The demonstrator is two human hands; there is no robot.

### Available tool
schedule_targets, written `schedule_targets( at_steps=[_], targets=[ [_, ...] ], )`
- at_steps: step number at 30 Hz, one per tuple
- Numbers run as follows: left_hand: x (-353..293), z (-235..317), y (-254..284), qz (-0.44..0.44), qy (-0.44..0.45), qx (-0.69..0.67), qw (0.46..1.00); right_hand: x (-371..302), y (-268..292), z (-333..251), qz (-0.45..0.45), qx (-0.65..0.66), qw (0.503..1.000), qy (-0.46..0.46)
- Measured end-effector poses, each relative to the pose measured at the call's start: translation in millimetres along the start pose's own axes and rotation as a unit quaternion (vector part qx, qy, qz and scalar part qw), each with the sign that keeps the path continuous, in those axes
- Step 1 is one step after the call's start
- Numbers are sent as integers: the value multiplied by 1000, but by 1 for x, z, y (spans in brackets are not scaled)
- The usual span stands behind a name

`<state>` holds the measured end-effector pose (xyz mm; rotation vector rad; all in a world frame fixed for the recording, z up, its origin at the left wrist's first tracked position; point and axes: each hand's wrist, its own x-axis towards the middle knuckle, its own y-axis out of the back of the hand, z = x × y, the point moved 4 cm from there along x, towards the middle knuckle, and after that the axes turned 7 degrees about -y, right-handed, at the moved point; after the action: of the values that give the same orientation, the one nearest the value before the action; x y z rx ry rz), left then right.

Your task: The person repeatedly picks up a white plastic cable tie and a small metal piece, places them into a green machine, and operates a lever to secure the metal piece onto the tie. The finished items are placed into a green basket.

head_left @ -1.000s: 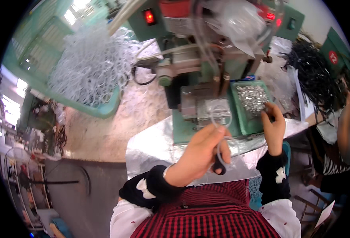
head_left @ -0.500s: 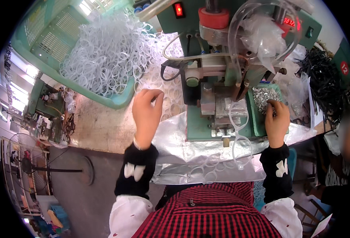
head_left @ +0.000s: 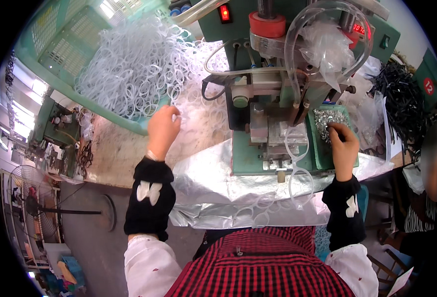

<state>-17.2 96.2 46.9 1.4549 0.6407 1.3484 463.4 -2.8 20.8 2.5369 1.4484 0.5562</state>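
Note:
My left hand [head_left: 163,131] is closed at the near edge of a heap of clear plastic looped pieces [head_left: 134,74]. A bit of clear plastic shows at its fingertips. My right hand [head_left: 344,148] has its thumb and fingers drawn together over small silvery metal parts [head_left: 327,121] in a green tray [head_left: 323,157]. Whatever it pinches is too small to make out. Between my hands stands a green press [head_left: 240,161]. From its metal die block [head_left: 290,132] a clear double-looped piece [head_left: 301,185] hangs toward me, touched by neither hand.
A green basket [head_left: 129,123] holds the heap at the left, with more loops spilling onto the table. Silvery sheeting [head_left: 203,173] covers the front edge, with several clear loops [head_left: 260,210] on it. Black strips [head_left: 401,99] lie far right. A floor fan [head_left: 35,205] stands left.
My left hand has moved left to the basket's edge, and clear plastic now shows at its fingertips. My right hand stays over the metal parts, shifted slightly.

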Motion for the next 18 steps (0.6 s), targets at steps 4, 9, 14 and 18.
schedule_targets(
  at_steps=[4, 9, 14, 18],
  targets=[
    [-23, -11, -23, 148, -37, -170, 974, -14, -3, 0, 25, -27, 999, 26],
    [-62, 7, 13, 185, 93, -93, 974, -40, 44, 27, 67, -7, 997, -25],
    [-55, 31, -7, -2, 95, 95, 991, -32, 25, -28, 4, -23, 999, 26],
    [-65, 19, -53, -61, 76, 38, 995, -16, -17, -87, -92, 128, 987, 25]
  ],
)
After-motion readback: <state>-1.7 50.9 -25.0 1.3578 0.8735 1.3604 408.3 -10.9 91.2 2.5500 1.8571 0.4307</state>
